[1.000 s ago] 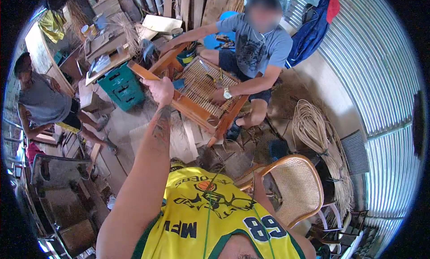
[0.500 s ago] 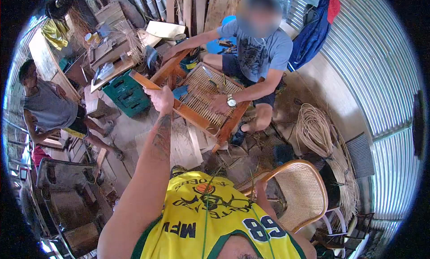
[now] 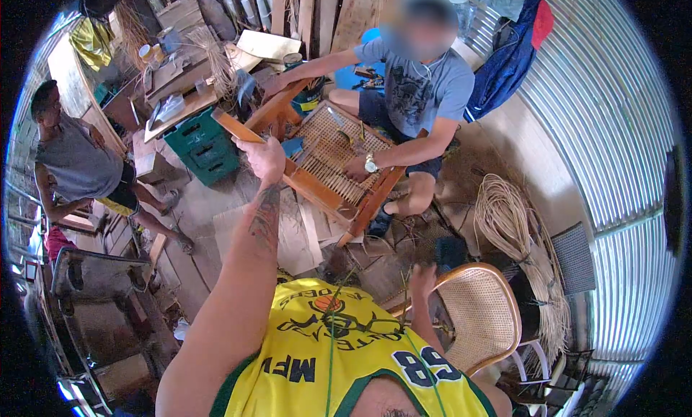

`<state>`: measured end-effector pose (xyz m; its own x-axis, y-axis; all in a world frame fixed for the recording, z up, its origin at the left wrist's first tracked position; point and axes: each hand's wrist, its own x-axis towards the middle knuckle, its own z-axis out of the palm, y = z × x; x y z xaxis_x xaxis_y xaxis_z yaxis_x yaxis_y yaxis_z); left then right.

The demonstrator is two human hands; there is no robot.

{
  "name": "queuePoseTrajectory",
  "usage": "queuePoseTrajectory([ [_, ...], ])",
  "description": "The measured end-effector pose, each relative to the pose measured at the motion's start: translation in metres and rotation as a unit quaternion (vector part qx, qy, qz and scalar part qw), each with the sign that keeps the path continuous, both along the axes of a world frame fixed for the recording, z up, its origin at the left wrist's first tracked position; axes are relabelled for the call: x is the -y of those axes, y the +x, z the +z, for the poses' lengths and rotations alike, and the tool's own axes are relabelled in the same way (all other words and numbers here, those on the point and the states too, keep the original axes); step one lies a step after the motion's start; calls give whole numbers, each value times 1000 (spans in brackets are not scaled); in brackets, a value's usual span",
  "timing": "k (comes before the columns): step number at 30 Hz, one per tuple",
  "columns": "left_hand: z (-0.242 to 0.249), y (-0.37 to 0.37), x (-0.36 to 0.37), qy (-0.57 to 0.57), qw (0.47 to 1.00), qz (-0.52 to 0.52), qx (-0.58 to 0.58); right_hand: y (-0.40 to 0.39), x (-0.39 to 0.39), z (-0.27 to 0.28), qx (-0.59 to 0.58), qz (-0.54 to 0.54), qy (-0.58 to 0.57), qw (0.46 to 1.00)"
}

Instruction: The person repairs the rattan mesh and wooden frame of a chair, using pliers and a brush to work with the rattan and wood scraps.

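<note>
My left hand [image 3: 264, 160] is closed around the near edge of a wooden chair [image 3: 317, 193] with woven cane, tilted on its side. A co-worker sits opposite; one of their hands rests on the cane strips and the other is at the chair's far corner. A knife [image 3: 336, 117] and yellow-handled pliers [image 3: 351, 139] lie on the cane panel, with a blue object [image 3: 291, 147] near the chair leg. My right hand [image 3: 423, 281] is raised in front of me beside a curved cane chair [image 3: 476, 309], its fingers pointing up and apparently holding nothing.
A coil of cane [image 3: 502, 214] and a long bundle of strands lie at right. A green crate [image 3: 202, 149] stands left of the wooden chair, beside a cluttered bench [image 3: 180, 114]. Another person stands at far left, near a dark chair [image 3: 101, 302]. Corrugated metal [image 3: 627, 222] forms the right wall.
My right hand has come off the cane chair's rim and moved forward. The co-worker's watch hand has shifted slightly on the strips. My left hand keeps its hold on the wooden chair.
</note>
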<state>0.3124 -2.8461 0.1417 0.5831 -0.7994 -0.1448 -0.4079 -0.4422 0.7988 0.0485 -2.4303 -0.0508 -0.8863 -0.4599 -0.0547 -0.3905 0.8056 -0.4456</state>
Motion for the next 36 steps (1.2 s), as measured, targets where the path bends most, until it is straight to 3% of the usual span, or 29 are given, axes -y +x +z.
queuePoseTrajectory([
  [1,1,-1,-1,7,1000,-1,-5,-11,14,-12,-25,84,-53,995],
  [3,5,-1,-4,7,1000,-8,-19,8,68,56,97,153,-186,966],
  [5,7,1,-5,4,999,-11,-32,27,113,102,0,272,-215,938],
  [7,10,0,-6,10,1000,-11,-27,62,153,159,229,280,-336,870],
  [9,11,0,-6,8,999,-11,-33,86,183,191,111,377,-269,879],
  [12,6,2,-7,-13,999,-20,-36,117,218,186,32,463,-278,841],
  [14,5,5,-6,-37,998,-24,-37,134,231,193,-130,485,-156,851],
  [18,7,7,-7,-19,999,-36,-28,137,234,209,-15,473,-1,881],
  [21,-1,5,-7,-56,996,-62,-12,130,241,207,-43,506,44,860],
  [25,-4,1,-4,-67,995,-50,61,133,251,207,-30,508,12,861],
  [27,-9,2,-1,-51,993,-53,97,139,251,214,-43,475,30,878],
  [29,-16,3,-1,-117,970,-47,207,142,251,221,-38,469,56,880],
  [30,-15,3,-1,-116,970,-46,207,143,251,223,-33,462,82,882],
  [34,-16,6,-5,-88,948,-120,283,139,254,215,-24,473,83,877],
  [36,-16,13,-13,-120,924,-208,296,140,254,208,-136,475,24,869],
])
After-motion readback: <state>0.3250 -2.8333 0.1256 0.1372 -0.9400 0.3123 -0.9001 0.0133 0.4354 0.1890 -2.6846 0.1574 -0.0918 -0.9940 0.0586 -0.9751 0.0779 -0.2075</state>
